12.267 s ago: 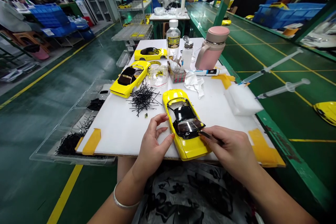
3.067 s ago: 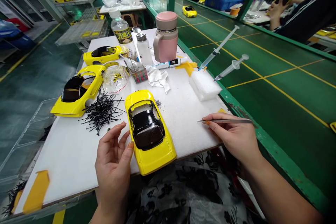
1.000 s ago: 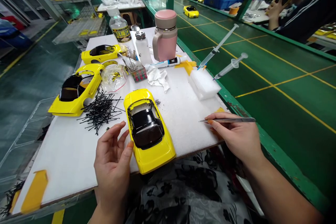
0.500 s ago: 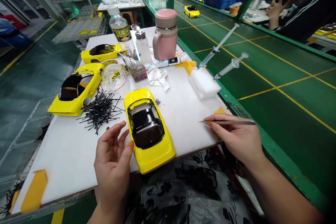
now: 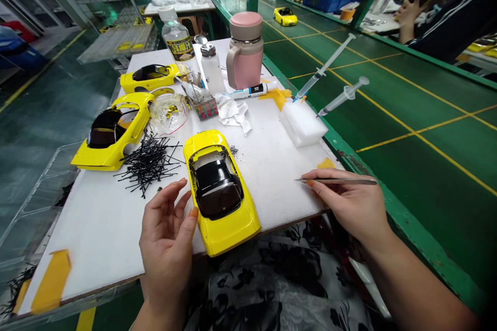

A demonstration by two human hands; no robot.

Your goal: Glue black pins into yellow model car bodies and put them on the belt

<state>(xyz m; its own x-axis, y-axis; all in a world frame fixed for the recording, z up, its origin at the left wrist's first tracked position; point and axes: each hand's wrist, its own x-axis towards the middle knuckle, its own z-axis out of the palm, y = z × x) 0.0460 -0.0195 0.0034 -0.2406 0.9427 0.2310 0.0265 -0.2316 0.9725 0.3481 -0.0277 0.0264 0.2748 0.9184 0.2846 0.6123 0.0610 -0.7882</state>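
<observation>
A yellow toy car body [image 5: 220, 190] with a black cabin lies on the white foam board [image 5: 272, 165] in front of me. My left hand [image 5: 166, 238] rests beside its left flank, fingers apart, thumb touching the car's edge. My right hand [image 5: 351, 204] sits at the board's right edge, pinched on metal tweezers [image 5: 336, 181] that point left, apart from the car. A pile of thin black rods [image 5: 149, 163] lies left of the car.
Two more yellow car bodies [image 5: 111, 132] [image 5: 149, 77] lie at the back left. A pink mug [image 5: 244, 51], bottles [image 5: 178, 44], a cloth [image 5: 235, 114], a white foam block [image 5: 303, 124] and two syringes [image 5: 341, 97] stand behind. A green conveyor [image 5: 407, 114] runs right. Another person's hand [image 5: 407, 13] works far right.
Since 12 s ago my right hand has withdrawn with the tweezers from the car's rear to the board's right edge. Over the last second nothing has visibly moved.
</observation>
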